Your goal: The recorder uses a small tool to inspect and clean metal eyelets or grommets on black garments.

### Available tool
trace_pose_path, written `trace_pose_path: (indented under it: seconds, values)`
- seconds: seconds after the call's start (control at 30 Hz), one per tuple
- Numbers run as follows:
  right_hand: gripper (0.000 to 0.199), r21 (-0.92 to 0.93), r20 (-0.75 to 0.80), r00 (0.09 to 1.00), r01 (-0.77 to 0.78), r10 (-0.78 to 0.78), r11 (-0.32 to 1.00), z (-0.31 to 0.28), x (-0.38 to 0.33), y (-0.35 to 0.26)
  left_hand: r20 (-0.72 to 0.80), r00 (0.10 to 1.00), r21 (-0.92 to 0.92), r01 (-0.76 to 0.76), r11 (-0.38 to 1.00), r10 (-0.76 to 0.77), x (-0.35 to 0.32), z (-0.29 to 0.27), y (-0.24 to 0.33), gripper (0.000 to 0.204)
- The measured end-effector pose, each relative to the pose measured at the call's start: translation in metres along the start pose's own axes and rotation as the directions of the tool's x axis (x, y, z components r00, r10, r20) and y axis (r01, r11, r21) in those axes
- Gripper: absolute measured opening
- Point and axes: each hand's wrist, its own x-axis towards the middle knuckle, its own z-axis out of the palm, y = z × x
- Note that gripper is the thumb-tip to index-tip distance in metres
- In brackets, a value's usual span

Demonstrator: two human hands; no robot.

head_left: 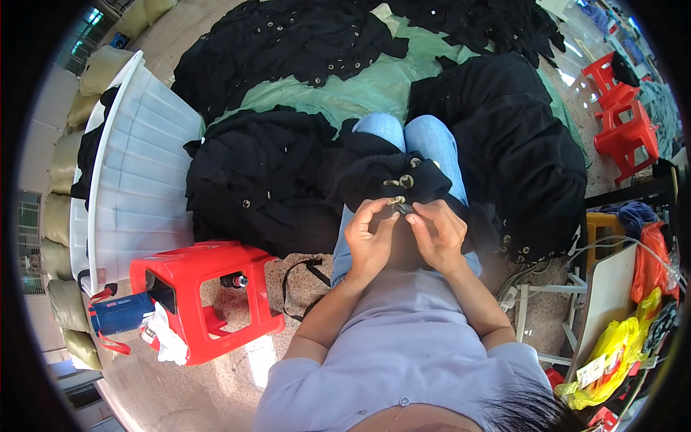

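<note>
A black garment (371,173) with large pale-gold buttons lies across my lap, over the blue jeans. My left hand (368,237) is closed in a pinch on its near edge, and one button (397,200) shows right at those fingertips. Close beside it, my right hand (440,234) also pinches, thumb against forefinger. A small dark bit of the garment's edge seems to lie between the two sets of fingertips, its detail too small to make out. Another button (407,181) sits on the cloth just beyond my fingers.
Piles of black garments (497,137) surround my knees on a green sheet (360,93). A white tub (144,165) stands left, behind a red stool (209,288) with a blue cylindrical container (122,314). At right are red stools (628,133), a board (601,309) and a yellow bag (612,353).
</note>
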Motion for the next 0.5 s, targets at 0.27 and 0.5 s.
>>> trace_pose_path:
  seconds: [0.27,0.5]
  values:
    - [0.02,-0.031,-0.004,1.0,0.022,-0.022,0.999,0.0022,-0.0004,0.0013,0.034,0.998,0.058,-0.048,0.997,0.046,-0.001,-0.0014,-0.004,0.018]
    - [0.016,-0.025,-0.06,0.995,-0.076,0.074,0.997,0.0038,-0.0023,0.0003,0.0,0.999,0.104,-0.047,0.993,0.047,0.0005,-0.0007,-0.0032,0.018]
